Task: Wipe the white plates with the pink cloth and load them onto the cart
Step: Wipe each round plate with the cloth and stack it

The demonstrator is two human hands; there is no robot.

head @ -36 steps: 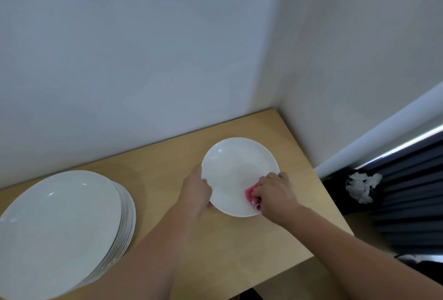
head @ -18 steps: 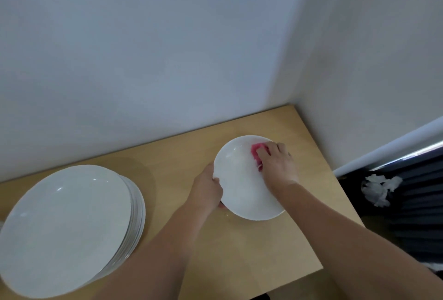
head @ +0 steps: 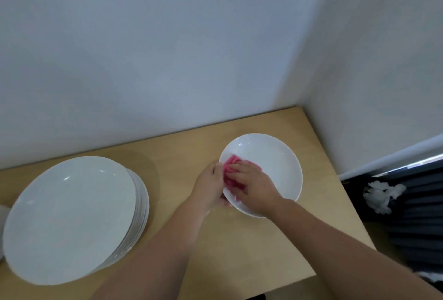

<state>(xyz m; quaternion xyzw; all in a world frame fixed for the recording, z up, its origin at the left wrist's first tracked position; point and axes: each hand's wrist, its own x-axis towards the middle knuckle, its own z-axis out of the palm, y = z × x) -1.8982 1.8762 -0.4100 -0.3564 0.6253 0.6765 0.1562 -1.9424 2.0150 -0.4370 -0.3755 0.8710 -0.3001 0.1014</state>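
In the corner of the room, a light wooden tabletop (head: 239, 251) sits against two plain white walls (head: 143, 60). A small round white plate (head: 271, 168) lies near its far right end, close to the corner. The person's left hand (head: 209, 186) grips this plate by its left rim. The thumb (head: 217, 168) lies on top of the edge and the other fingers curl underneath, mostly hidden. The right hand (head: 254, 187) rests inside the plate on a bunched pink cloth (head: 230, 181). Its fingers (head: 236, 170) are pressed together and laid flat over the cloth, holding it against the left part of the plate's surface just beside the left thumb. I cannot see the right thumb. Both bare forearms reach in from the near edge.

Well apart from all this, at the left end of the tabletop, stands a stack of large round white plates (head: 72, 218). Beyond the right edge and lower down there is a dark pleated surface (head: 419, 216) with a crumpled white wad (head: 381, 194) lying on it.
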